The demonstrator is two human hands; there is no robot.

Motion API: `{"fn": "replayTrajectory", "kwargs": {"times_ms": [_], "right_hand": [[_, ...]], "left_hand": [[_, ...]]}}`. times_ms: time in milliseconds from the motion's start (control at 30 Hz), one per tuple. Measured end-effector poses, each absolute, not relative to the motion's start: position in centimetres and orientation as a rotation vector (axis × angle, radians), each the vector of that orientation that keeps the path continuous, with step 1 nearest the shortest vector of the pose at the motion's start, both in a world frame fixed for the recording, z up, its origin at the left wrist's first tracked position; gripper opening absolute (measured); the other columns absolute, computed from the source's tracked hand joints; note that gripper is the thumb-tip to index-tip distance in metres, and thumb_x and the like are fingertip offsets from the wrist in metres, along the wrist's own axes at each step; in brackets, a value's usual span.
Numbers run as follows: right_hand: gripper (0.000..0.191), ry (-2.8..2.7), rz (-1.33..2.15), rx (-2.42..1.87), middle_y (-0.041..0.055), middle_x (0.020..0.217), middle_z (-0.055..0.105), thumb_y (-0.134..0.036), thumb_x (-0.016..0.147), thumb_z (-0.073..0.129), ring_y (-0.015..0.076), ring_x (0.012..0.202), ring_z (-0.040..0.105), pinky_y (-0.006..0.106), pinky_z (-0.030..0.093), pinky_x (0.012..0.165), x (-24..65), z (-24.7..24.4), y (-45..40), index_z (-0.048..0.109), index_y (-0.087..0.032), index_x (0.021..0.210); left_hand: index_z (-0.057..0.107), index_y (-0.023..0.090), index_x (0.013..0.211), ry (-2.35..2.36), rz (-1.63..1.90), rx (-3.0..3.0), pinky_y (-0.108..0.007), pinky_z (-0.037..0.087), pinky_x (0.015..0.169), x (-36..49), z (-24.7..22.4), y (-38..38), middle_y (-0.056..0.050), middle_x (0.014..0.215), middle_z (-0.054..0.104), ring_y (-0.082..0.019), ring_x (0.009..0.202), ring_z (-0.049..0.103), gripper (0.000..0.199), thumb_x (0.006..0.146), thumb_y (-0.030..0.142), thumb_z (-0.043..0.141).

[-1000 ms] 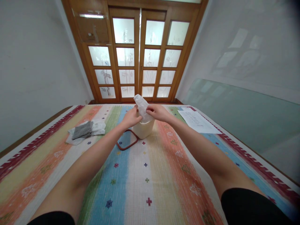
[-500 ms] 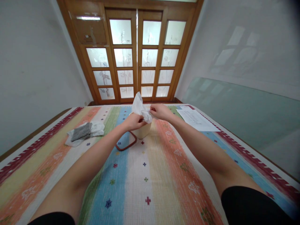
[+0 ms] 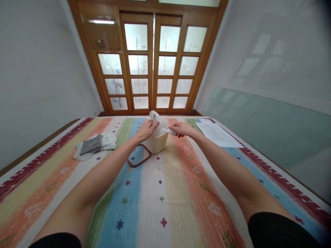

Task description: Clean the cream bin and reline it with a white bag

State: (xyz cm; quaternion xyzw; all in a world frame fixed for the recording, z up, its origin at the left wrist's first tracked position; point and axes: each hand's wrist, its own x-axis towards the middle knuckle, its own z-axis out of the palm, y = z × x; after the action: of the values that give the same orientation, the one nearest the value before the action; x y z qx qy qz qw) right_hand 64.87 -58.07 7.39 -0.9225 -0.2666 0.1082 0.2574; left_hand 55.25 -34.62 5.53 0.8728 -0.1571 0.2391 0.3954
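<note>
A cream-coloured bin stands on the striped tablecloth, with a thin white plastic bag bunched over its top. My left hand pinches the bag's left side above the rim. On the right side, my right hand grips the bag and draws a piece of it out past the rim. Just left of the bin's base, a reddish-brown frame-like ring with rounded corners lies flat on the cloth. The inside of the bin is hidden by the bag.
To the left lies a folded grey cloth on white plastic wrapping. Printed paper sheets lie at the far right of the tablecloth. Beyond the table's far edge are wooden doors with glass panes.
My left hand has moved up and back from the bin's front, and more of the bin shows. My right hand has shifted slightly right and down with the bag. The bag's peak is lower.
</note>
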Motion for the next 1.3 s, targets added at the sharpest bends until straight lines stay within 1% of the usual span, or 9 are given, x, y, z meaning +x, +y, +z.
{"fn": "replayTrajectory", "kwargs": {"times_ms": [100,200,367,467,567,833,967,1133,1300], "right_hand": [[0.033,-0.741,0.259,-2.422,0.0045,0.065,0.068,-0.04,0.1,0.055,0.0136,0.053,0.056,0.026,0.039,0.052,65.0,7.4,-58.3,0.064,-0.018,0.077],[0.024,-0.779,0.001,-2.352,0.0018,0.066,0.067,-0.031,0.096,0.058,0.013,0.057,0.057,0.025,0.037,0.055,65.2,7.7,-57.9,0.063,-0.019,0.075],[0.021,-0.805,-0.355,-2.299,0.0025,0.073,0.07,-0.033,0.092,0.067,0.0159,0.069,0.06,0.027,0.038,0.062,65.6,8.3,-55.7,0.066,-0.019,0.077],[0.013,-0.782,-0.237,-2.16,0.0031,0.078,0.073,-0.03,0.092,0.065,0.0156,0.069,0.064,0.026,0.043,0.063,65.7,8.1,-54.2,0.067,-0.019,0.084],[0.007,-0.806,-0.023,-1.979,0.0037,0.084,0.076,-0.024,0.093,0.06,0.015,0.07,0.068,0.025,0.049,0.065,65.5,7.7,-53.6,0.065,-0.02,0.091],[0.014,-1.139,-0.241,-2.257,0.005,0.1,0.077,-0.025,0.088,0.065,0.0208,0.094,0.069,0.03,0.05,0.084,64.8,6.9,-55.5,0.075,-0.021,0.098],[0.032,-1.072,-0.35,-2.476,0.0094,0.103,0.077,-0.03,0.089,0.069,0.025,0.095,0.068,0.032,0.048,0.082,65.2,6.5,-54.8,0.073,-0.019,0.119],[0.015,-1.099,-0.338,-2.492,0.0078,0.097,0.076,-0.023,0.092,0.064,0.0235,0.093,0.068,0.031,0.046,0.084,65.0,6.6,-53.7,0.078,-0.021,0.096],[0.024,-1.08,-0.44,-2.545,0.0137,0.111,0.074,-0.03,0.09,0.069,0.0293,0.105,0.065,0.036,0.046,0.089,64.9,6.4,-53.7,0.079,-0.019,0.109]], "left_hand": [[0.061,0.018,0.075,-0.383,0.549,2.005,-0.033,0.049,0.076,55.9,6.4,-34.9,-0.004,0.08,0.065,-0.021,0.079,0.06,0.05,0.097,0.062,0.054],[0.062,0.017,0.076,-0.332,0.532,1.785,-0.031,0.05,0.073,56.6,7.1,-34.9,-0.003,0.077,0.065,-0.019,0.078,0.061,0.046,0.093,0.06,0.062],[0.069,0.016,0.089,-0.223,0.484,1.395,-0.035,0.058,0.077,57.3,8.1,-34.6,-0.008,0.081,0.071,-0.024,0.085,0.071,0.047,0.095,0.061,0.059],[0.074,0.016,0.106,-0.283,0.466,1.315,-0.038,0.06,0.09,57.3,9.0,-34.5,-0.01,0.101,0.078,-0.027,0.103,0.073,0.049,0.094,0.061,0.061],[0.072,0.017,0.121,-0.29,0.477,1.276,-0.038,0.062,0.092,56.8,10.3,-34.3,-0.01,0.114,0.078,-0.028,0.112,0.073,0.052,0.096,0.061,0.06],[0.064,0.021,0.14,-0.234,0.481,1.133,-0.036,0.065,0.087,55.2,13.6,-34.1,-0.01,0.127,0.075,-0.028,0.118,0.071,0.052,0.105,0.055,0.048],[0.064,0.024,0.14,-0.24,0.474,1.093,-0.037,0.064,0.09,55.2,13.5,-34.5,-0.008,0.127,0.075,-0.028,0.122,0.07,0.05,0.106,0.055,0.044],[0.07,0.02,0.128,-0.231,0.504,1.18,-0.039,0.063,0.092,55.3,12.9,-33.9,-0.01,0.112,0.078,-0.029,0.121,0.071,0.064,0.104,0.066,0.033],[0.075,0.017,0.108,-0.19,0.5,1.269,-0.038,0.063,0.089,56.3,11.3,-32.0,-0.01,0.096,0.079,-0.028,0.105,0.075,0.054,0.098,0.059,0.043]]}}
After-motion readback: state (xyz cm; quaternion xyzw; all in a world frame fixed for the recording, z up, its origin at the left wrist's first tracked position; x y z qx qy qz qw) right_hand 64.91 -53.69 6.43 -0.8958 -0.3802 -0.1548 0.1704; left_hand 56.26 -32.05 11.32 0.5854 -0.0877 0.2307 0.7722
